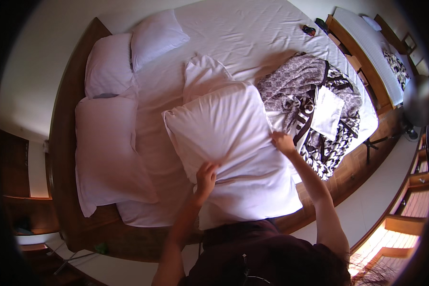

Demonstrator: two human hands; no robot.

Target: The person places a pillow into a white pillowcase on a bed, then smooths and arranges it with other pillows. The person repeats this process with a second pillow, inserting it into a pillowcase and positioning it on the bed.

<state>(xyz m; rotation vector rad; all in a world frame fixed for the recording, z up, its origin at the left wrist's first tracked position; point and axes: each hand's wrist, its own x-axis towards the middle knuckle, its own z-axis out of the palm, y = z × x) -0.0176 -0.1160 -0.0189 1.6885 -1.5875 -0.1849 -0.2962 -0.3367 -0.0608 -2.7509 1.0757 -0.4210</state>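
Note:
A plump white pillow (214, 123) lies in front of me on the bed, its cover creased. My left hand (206, 180) has curled fingers on its near edge, and folds run out from the fingertips. With my right hand (283, 142) I grip the pillow's right-hand near corner. Directly below both hands, another white pillow or folded white cloth (257, 196) reaches the mattress edge against my body. Behind the pillow, a crumpled white cloth (203, 77) rests on the white sheet (236, 32).
White pillows (107, 150) line the wooden headboard (66, 118) at left. At right lies a bunched patterned blanket (296, 82) with a folded white cloth (327, 112) on top. A small dark object (308, 30) sits by the far edge. A tripod (370, 144) stands on the wooden floor.

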